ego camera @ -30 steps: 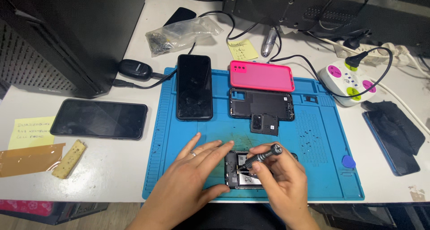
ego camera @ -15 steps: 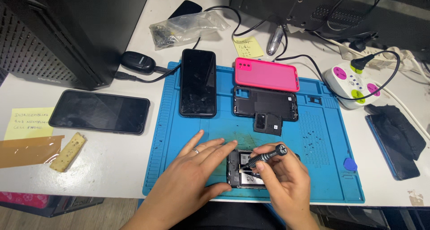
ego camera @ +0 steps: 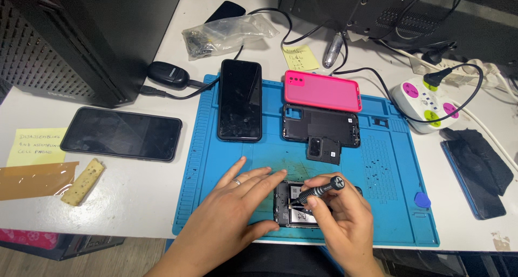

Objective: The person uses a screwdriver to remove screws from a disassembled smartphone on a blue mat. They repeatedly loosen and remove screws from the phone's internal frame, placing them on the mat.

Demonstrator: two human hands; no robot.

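Observation:
An opened phone body [ego camera: 297, 212] lies at the near edge of the blue work mat [ego camera: 388, 169], its insides facing up. My left hand [ego camera: 237, 209] rests flat against its left side, fingers spread, a ring on one finger. My right hand [ego camera: 342, 220] grips a small black screwdriver [ego camera: 318, 190] whose tip touches the phone's inner frame. Further back on the mat lie a black back cover [ego camera: 321, 125], a small black camera piece [ego camera: 324, 150], a pink phone case [ego camera: 322, 90] and a dark phone [ego camera: 240, 100] face up.
Another dark phone [ego camera: 121, 134] lies left of the mat beside a yellow note [ego camera: 35, 146] and a tan strip [ego camera: 82, 181]. A plastic bag of parts [ego camera: 226, 34], a power strip [ego camera: 426, 98], cables, a black cloth [ego camera: 480, 169] and a blue pick [ego camera: 422, 200] surround the mat.
The view has drifted slightly; both hands stay on the opened phone, the screwdriver tip shifting a little over its frame.

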